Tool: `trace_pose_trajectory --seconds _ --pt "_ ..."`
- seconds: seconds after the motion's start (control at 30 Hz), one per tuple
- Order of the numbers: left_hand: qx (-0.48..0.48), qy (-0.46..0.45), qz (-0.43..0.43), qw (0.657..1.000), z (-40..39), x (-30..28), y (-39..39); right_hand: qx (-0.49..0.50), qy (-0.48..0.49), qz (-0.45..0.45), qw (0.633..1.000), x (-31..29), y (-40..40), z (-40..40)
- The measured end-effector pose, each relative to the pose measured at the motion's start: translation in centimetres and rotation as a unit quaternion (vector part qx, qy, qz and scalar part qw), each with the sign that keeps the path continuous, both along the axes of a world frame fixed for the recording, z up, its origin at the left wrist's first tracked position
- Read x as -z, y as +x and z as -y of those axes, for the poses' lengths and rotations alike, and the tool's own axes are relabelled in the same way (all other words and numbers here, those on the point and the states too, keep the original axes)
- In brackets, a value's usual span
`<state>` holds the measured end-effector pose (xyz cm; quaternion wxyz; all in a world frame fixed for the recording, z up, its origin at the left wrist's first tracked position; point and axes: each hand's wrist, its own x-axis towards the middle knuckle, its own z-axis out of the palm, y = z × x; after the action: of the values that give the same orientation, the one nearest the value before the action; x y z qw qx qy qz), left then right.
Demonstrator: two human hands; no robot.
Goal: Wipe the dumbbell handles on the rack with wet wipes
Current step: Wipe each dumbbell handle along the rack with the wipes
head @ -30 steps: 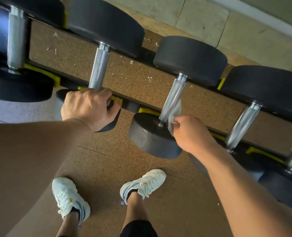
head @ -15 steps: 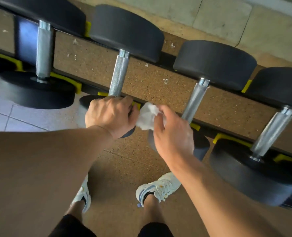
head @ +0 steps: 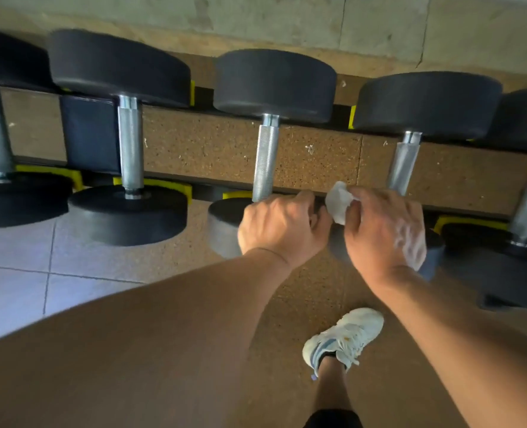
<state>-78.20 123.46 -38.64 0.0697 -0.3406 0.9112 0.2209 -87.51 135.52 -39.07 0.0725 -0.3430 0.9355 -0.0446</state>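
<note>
Several black dumbbells with knurled steel handles lie side by side on a rack with yellow cradles [head: 160, 184]. My left hand [head: 282, 225] grips the near end of the middle dumbbell handle [head: 265, 159], over its front weight [head: 223, 227]. My right hand [head: 385, 230] pinches a crumpled white wet wipe [head: 337, 202] between thumb and fingers. The wipe sits between the middle handle and the handle to its right [head: 402, 168], touching neither. My right hand covers the front weight of that right dumbbell.
Brown speckled rubber floor [head: 212, 149] shows under the rack and below me; grey tiles [head: 12, 288] lie at the left. A concrete wall [head: 286, 20] stands behind the rack. My white shoe [head: 345, 338] stands close to the rack's front.
My right hand has left the right-hand handle and brought the wipe left, beside my left hand. The view has shifted left along the rack. My left hand keeps its grip.
</note>
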Motion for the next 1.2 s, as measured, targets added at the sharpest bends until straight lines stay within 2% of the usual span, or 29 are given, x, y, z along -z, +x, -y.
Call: trace_pose_trajectory --seconds 0.13,0.2,0.23,0.37,0.47,0.53,0.6,0.67,0.77,0.83,0.9,0.93,1.07,1.2 --pt "-0.08 0.143 -0.093 0.982 1.6 -0.6 1.4 0.018 0.049 -0.037 0.998 -0.2 0.6 0.9" --pt "-0.132 0.134 -0.131 0.973 3.4 -0.5 2.6 0.023 0.048 -0.049 0.997 -0.2 0.8 1.1" --pt "-0.153 0.118 -0.121 0.974 4.5 -0.3 3.2 0.026 0.045 -0.051 0.997 -0.1 0.9 1.1" --pt "-0.196 0.127 -0.009 0.972 6.8 2.0 4.0 0.054 0.072 -0.041 0.995 0.3 0.9 1.1" --pt "-0.186 0.145 -0.051 0.97 6.8 2.7 4.1 0.069 0.066 -0.013 0.995 0.5 0.7 1.2" --pt "-0.178 0.14 -0.083 0.971 6.6 2.7 4.4 0.144 0.031 0.016 0.989 0.3 0.3 1.4" --pt "-0.17 0.141 -0.095 0.971 6.6 2.5 4.5 0.263 -0.066 0.105 0.957 -0.4 -0.3 3.2" --pt "-0.167 0.141 -0.105 0.97 6.7 2.7 4.6 0.347 -0.202 0.195 0.895 -0.1 -0.5 6.9" --pt "-0.17 0.129 -0.116 0.97 6.6 2.9 4.6 0.306 -0.289 0.251 0.872 0.5 1.5 14.1" --pt "-0.157 0.106 -0.139 0.972 6.6 3.2 4.8 0.309 -0.339 0.313 0.831 0.7 3.8 16.8" --pt "-0.13 0.087 -0.166 0.974 6.8 3.6 5.1 0.323 -0.381 0.37 0.783 1.1 5.3 17.0" --pt "-0.122 0.084 -0.169 0.974 6.8 3.7 5.2 0.325 -0.393 0.378 0.773 1.4 5.6 16.6" --pt "-0.12 0.111 -0.186 0.969 6.8 4.0 5.3 0.337 -0.411 0.353 0.77 2.9 5.0 15.7" --pt "-0.151 0.125 -0.236 0.952 7.0 4.3 5.3 0.403 -0.442 0.393 0.699 4.0 3.8 16.1"
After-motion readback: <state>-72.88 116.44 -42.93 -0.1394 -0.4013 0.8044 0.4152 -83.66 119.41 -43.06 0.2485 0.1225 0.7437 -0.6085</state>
